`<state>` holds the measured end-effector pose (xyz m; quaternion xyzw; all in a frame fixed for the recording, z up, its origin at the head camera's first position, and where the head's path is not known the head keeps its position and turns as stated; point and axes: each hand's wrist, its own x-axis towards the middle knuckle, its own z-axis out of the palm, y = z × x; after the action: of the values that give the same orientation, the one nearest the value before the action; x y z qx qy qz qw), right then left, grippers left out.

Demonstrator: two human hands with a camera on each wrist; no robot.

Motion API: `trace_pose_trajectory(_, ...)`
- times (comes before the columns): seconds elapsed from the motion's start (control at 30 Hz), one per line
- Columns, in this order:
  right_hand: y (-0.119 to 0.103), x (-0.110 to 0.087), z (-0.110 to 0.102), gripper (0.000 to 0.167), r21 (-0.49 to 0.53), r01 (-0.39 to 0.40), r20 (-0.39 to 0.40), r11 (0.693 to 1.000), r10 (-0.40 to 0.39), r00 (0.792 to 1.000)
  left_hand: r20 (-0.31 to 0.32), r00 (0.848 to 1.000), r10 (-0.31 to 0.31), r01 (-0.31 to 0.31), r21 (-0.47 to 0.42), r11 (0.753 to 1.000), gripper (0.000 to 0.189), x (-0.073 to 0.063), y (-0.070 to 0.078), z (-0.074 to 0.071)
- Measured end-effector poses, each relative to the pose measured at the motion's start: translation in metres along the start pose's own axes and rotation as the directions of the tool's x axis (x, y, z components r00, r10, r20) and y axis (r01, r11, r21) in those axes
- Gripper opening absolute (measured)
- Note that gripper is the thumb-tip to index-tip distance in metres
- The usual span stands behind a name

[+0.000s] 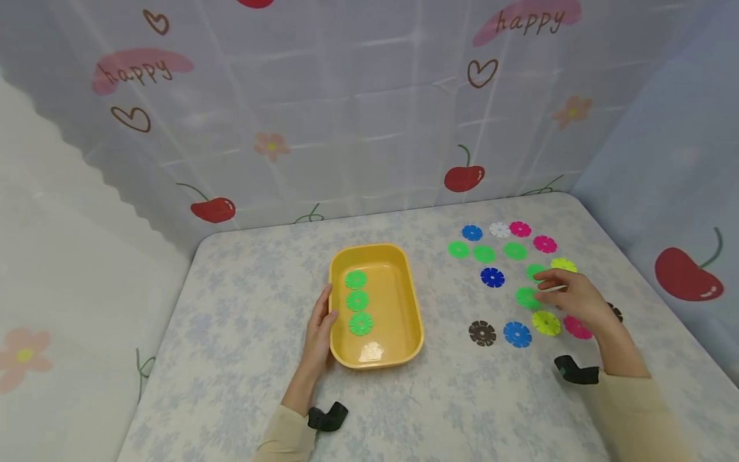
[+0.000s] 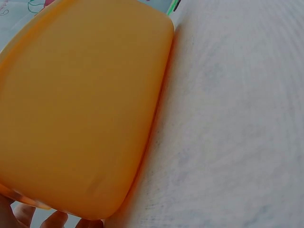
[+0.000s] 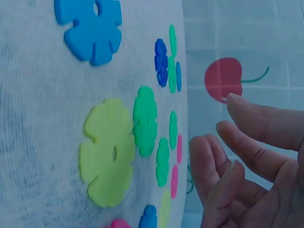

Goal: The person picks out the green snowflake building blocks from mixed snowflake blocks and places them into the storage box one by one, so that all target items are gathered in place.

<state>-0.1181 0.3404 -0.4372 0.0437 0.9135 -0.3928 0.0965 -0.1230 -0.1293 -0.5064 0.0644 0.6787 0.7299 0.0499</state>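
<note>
A yellow rectangular tray point(image 1: 395, 301) sits at mid-table with three green snowflake discs point(image 1: 357, 301) in a column along its left side. My left hand point(image 1: 317, 330) grips the tray's left wall, thumb over the rim; in the left wrist view some fingertips point(image 2: 54, 220) show by the tray's edge. My right hand point(image 1: 577, 301) hovers at the right with bent fingers and nothing between them. Close to its fingertips are two green discs, a nearer one point(image 1: 526, 298) and a farther one point(image 1: 534, 273), partly covered. The right wrist view shows thumb and fingers apart.
Around the right hand lie several loose discs: yellow point(image 1: 546, 323), light blue point(image 1: 517, 334), brown point(image 1: 482, 333), dark blue point(image 1: 492, 277), pink point(image 1: 545, 244), white point(image 1: 500, 230) and more green point(image 1: 484, 254). A patterned curtain point(image 1: 358, 128) hangs behind the table's back edge.
</note>
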Motion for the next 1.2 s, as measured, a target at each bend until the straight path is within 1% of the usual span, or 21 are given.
trace_pose_trajectory(0.17, 0.012, 0.007, -0.007, 0.052, 0.000, -0.023, 0.036, 1.000, 0.023, 0.999, -0.001, 1.000, -0.001, 0.001, 0.012, 1.000, 0.054, 0.000, 0.000, -0.001)
trace_pose_trajectory(0.43, 0.028, 0.020, 0.002, 0.055, -0.008, -0.069, 0.068, 0.998, 0.069, 0.995, 0.005, 1.000, 0.013, -0.013, -0.005, 1.000, 0.054, -0.001, 0.000, -0.001)
trace_pose_trajectory(0.63, 0.027, 0.021, 0.008, 0.057, -0.033, -0.088, 0.055, 0.996, 0.090, 0.994, 0.010, 1.000, 0.008, -0.008, -0.014, 1.000, 0.054, -0.001, -0.001, -0.002)
trace_pose_trajectory(0.77, 0.026, 0.022, 0.012, 0.054, -0.065, -0.091, 0.032, 0.994, 0.093, 0.995, 0.009, 1.000, 0.011, -0.011, -0.019, 1.000, 0.054, -0.001, -0.001, -0.003)
trace_pose_trajectory(0.87, 0.026, 0.024, 0.014, 0.052, -0.077, -0.097, 0.030, 0.992, 0.099, 0.995, 0.011, 1.000, 0.016, -0.016, -0.024, 1.000, 0.054, 0.000, -0.002, -0.003)
trace_pose_trajectory(1.2, 0.023, 0.026, 0.012, 0.046, -0.079, -0.099, 0.029, 0.992, 0.102, 0.994, 0.013, 1.000, 0.023, -0.023, -0.031, 0.999, 0.054, 0.000, 0.001, -0.002)
